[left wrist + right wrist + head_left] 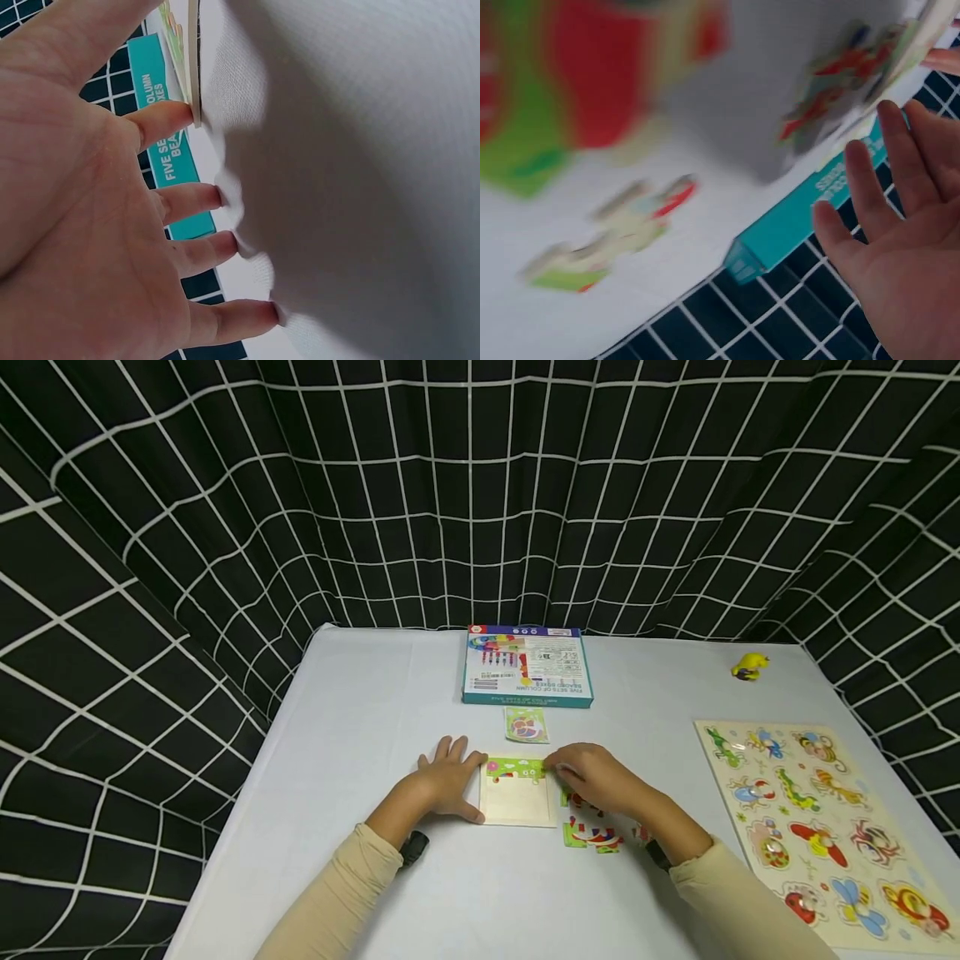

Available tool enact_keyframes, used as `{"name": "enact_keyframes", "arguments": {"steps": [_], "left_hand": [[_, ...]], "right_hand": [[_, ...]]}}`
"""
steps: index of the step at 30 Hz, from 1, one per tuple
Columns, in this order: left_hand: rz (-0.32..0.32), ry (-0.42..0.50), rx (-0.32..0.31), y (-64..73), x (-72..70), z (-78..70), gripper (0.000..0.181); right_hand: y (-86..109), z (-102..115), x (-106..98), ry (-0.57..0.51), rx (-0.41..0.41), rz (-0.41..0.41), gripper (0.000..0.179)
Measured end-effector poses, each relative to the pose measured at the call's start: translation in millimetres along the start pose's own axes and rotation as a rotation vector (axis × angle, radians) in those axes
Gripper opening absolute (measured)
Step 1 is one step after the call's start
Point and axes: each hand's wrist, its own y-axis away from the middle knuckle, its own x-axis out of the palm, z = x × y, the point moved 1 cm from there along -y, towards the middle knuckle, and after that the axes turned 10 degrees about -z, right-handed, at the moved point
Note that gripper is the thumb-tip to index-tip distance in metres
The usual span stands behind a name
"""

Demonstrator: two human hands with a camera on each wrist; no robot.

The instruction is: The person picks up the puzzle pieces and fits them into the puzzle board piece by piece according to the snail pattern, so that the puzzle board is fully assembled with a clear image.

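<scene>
A small square wooden puzzle tray (517,810) lies mid-table, with green picture pieces (515,767) along its upper edge and bare wood below. My left hand (442,781) is spread at its left side; thumb and index finger touch the rim. In the left wrist view the other fingertips (259,319) rest on the white cloth. At the tray's upper right corner, the fingertips of my right hand (596,772) touch the end of the green row. Loose red, white and green jigsaw pieces (592,835) lie below and beside that hand, which partly hides them.
Behind the tray are a small picture card (527,725) and a teal-edged box (527,668). A large insect puzzle board (806,827) covers the right side. Near the far right corner stands a yellow toy (750,666). Black grid cloth (480,527) surrounds the table.
</scene>
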Motion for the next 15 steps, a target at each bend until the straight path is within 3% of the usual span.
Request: {"name": "enact_keyframes", "arguments": {"steps": [7,15], "left_hand": [[0.007,-0.003,-0.002,0.5,2.2,0.7,0.097],[0.010,-0.007,-0.003,-0.5,-0.8,-0.4,0.096]], "right_hand": [[20.9,-8,-2,0.192,-0.063,-0.061,0.029],[31.1,-12,-6,0.238,-0.100,-0.066,0.028]]}}
